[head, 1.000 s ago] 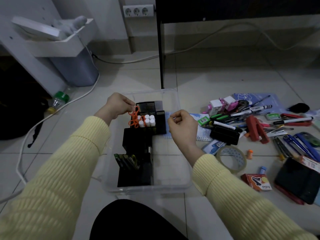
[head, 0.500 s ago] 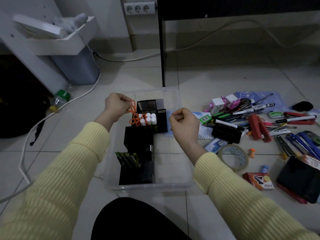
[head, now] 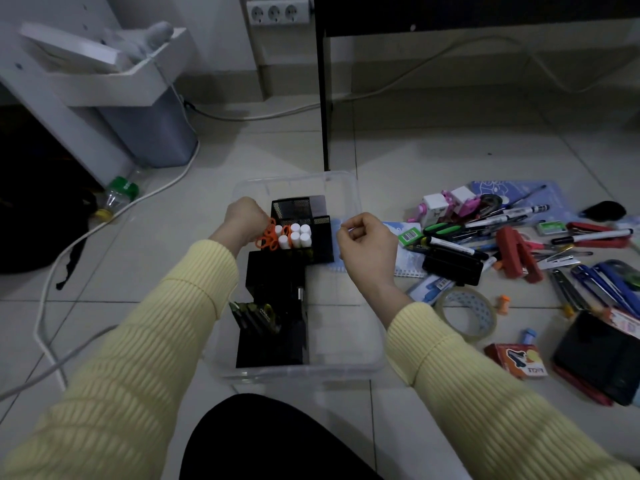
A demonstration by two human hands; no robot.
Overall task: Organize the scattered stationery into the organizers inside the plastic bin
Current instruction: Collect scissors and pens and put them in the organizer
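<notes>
Two hands: left hand (head: 244, 216) grips orange scissors (head: 268, 237), right hand (head: 369, 244) curled, hold unclear; box (head: 516, 360) print illegible.

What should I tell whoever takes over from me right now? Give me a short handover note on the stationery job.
Left hand: grips the orange scissors at the mesh organizer inside the plastic bin.
Right hand: fingers curled, over the bin's right side; nothing visible in it.
Done: white-capped tubes stand in the mesh organizer; dark pens sit in the near black organizer.
Left: seat the scissors, then sort the pile on the floor to the right, including the red stapler, tape roll and marker.
</notes>
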